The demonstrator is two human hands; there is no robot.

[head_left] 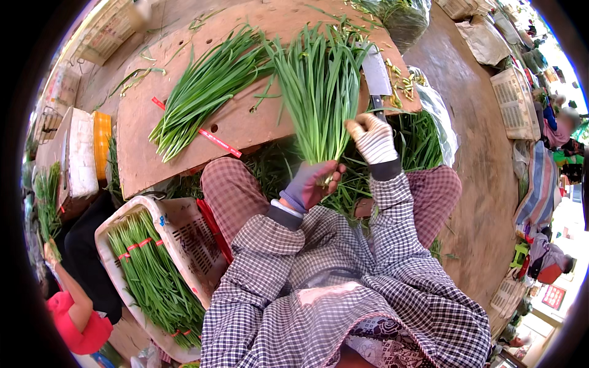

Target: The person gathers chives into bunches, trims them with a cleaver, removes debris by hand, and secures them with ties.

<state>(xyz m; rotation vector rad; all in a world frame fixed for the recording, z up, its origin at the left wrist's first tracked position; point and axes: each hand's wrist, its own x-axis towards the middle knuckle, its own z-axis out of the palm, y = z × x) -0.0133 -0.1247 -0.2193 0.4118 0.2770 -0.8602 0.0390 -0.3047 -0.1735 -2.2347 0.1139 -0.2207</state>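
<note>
My left hand point(313, 181), in a purple fingerless glove, grips the pale stem ends of a bunch of garlic chives point(322, 96). The leaves of that bunch fan out over a wooden board point(271, 122). My right hand point(373, 135), in a striped knit glove, is beside the bunch's right edge with its fingers curled; whether it pinches a leaf is unclear. Just beyond it lies a cleaver point(376, 73) with a black handle. To the left, a second bunch of chives point(211, 87) rests across a red printed tie strip point(220, 142).
Cut stem ends point(400, 83) litter the board's right edge. Loose greens point(416, 138) lie below it, beside a plastic bag point(439, 115). At my left stands a white crate point(184, 230) holding tied chive bunches point(152, 276). A person in red point(83, 317) holds greens at far left.
</note>
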